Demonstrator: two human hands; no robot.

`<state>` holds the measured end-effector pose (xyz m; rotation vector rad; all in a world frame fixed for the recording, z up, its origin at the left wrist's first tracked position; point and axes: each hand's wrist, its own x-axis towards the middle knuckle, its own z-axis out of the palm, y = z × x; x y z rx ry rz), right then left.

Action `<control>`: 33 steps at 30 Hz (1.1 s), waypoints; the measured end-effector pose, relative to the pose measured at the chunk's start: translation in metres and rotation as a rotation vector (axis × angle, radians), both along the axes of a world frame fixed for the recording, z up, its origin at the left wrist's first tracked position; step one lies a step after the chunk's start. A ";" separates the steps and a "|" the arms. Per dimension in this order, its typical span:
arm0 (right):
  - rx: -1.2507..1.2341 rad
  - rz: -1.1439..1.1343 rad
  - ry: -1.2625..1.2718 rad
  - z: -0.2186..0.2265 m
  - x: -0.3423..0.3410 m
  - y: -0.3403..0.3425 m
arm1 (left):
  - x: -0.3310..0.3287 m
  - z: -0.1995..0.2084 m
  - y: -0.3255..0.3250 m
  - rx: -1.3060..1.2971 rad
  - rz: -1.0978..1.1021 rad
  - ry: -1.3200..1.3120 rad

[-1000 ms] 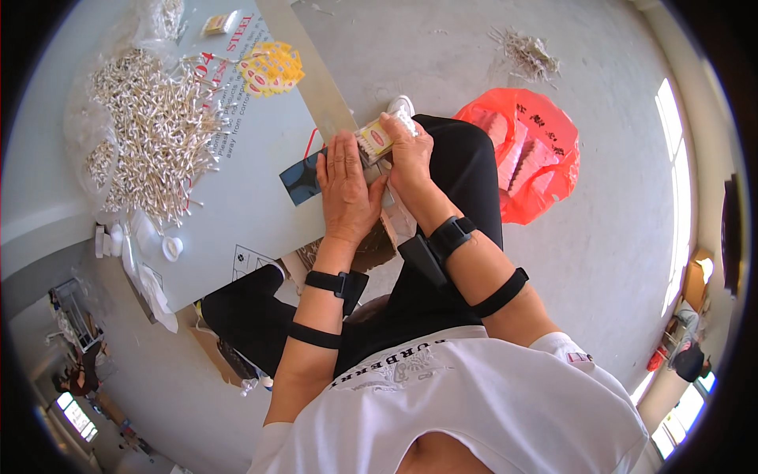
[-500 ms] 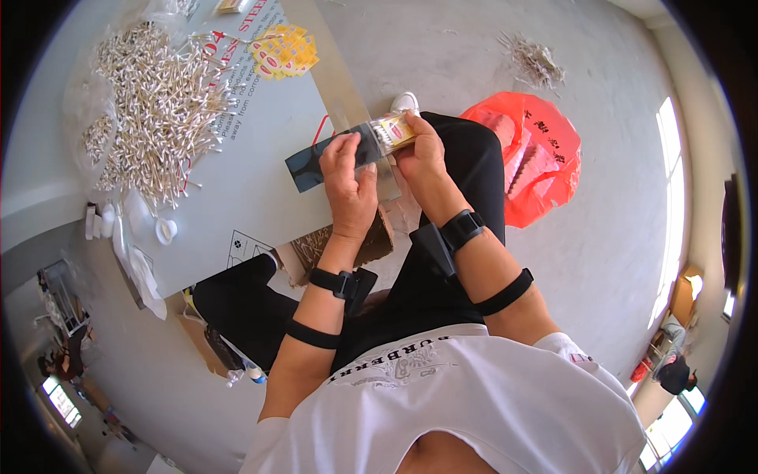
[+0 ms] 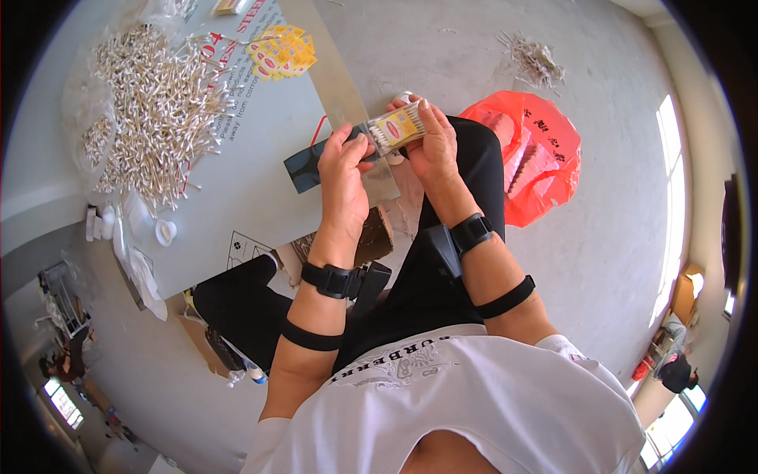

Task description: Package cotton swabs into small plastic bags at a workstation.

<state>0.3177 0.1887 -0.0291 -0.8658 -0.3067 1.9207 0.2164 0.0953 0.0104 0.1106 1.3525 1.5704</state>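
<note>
A small clear packet of cotton swabs [image 3: 397, 130] with a yellow card inside is held out between my two hands over the table's edge. My right hand [image 3: 435, 150] grips its right end, thumb on top. At the left end, my left hand [image 3: 344, 174] is closed, fingers bent against the packet. Under and left of the left hand, a glossy dark flat strip [image 3: 302, 170] lies at the table edge. A large heap of loose cotton swabs [image 3: 158, 110] and a cluster of yellow cards [image 3: 282, 54] lie on the table.
The grey sheet-covered table [image 3: 260, 178] spreads out at left. An open cardboard box [image 3: 375, 237] stands below its near edge. On the floor at right are a red plastic bag [image 3: 545, 178] and a pile of scattered sticks [image 3: 533, 62]. White tape roll [image 3: 166, 231] sits near the corner.
The packet has come away from the dark strip and shows more of its face. My left hand has shifted from lying over the strip to the packet's left end.
</note>
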 end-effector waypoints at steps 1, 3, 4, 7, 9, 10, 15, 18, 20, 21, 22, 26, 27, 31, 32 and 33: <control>0.030 0.014 -0.024 0.000 0.001 0.000 | 0.001 0.000 0.002 -0.030 -0.013 0.028; 0.047 0.029 -0.046 0.001 0.000 0.002 | 0.005 0.000 0.006 -0.045 -0.011 0.043; 0.063 0.048 -0.068 0.002 0.000 0.001 | 0.007 0.000 0.008 -0.061 -0.007 0.057; 0.079 0.082 -0.105 0.005 0.000 0.000 | 0.007 0.001 0.009 -0.056 -0.024 0.043; 0.098 0.094 -0.152 0.007 0.001 0.001 | 0.004 0.000 0.006 -0.043 -0.037 0.033; 0.119 0.104 -0.199 0.007 0.002 0.002 | 0.002 0.000 0.005 -0.029 -0.052 0.023; 0.197 0.235 -0.678 0.025 0.003 0.009 | -0.004 0.002 -0.006 -0.043 -0.077 0.112; 0.239 0.303 -0.763 0.019 0.004 0.010 | 0.001 0.008 -0.009 -0.056 -0.041 0.068; 0.246 0.350 -0.733 0.003 0.008 0.015 | 0.007 0.013 -0.011 -0.067 -0.018 0.020; 0.167 0.367 -0.657 -0.006 0.009 0.017 | 0.010 0.015 -0.011 -0.075 -0.004 0.035; 0.088 0.385 -0.583 -0.016 0.010 0.019 | 0.011 0.014 -0.012 -0.084 0.011 0.047; -0.121 0.384 -0.395 -0.041 0.005 0.018 | 0.013 -0.020 -0.024 0.044 -0.151 0.633; -0.164 0.386 -0.328 -0.045 0.005 0.018 | 0.014 -0.027 -0.028 0.052 -0.182 0.705; -0.270 0.415 -0.165 -0.052 0.008 0.020 | 0.022 -0.023 -0.032 0.047 -0.325 0.937; -0.282 0.426 -0.130 -0.052 0.008 0.021 | 0.024 -0.020 -0.034 0.042 -0.306 0.922; -0.282 0.442 -0.147 -0.052 0.008 0.022 | 0.027 -0.018 -0.035 0.016 -0.336 0.976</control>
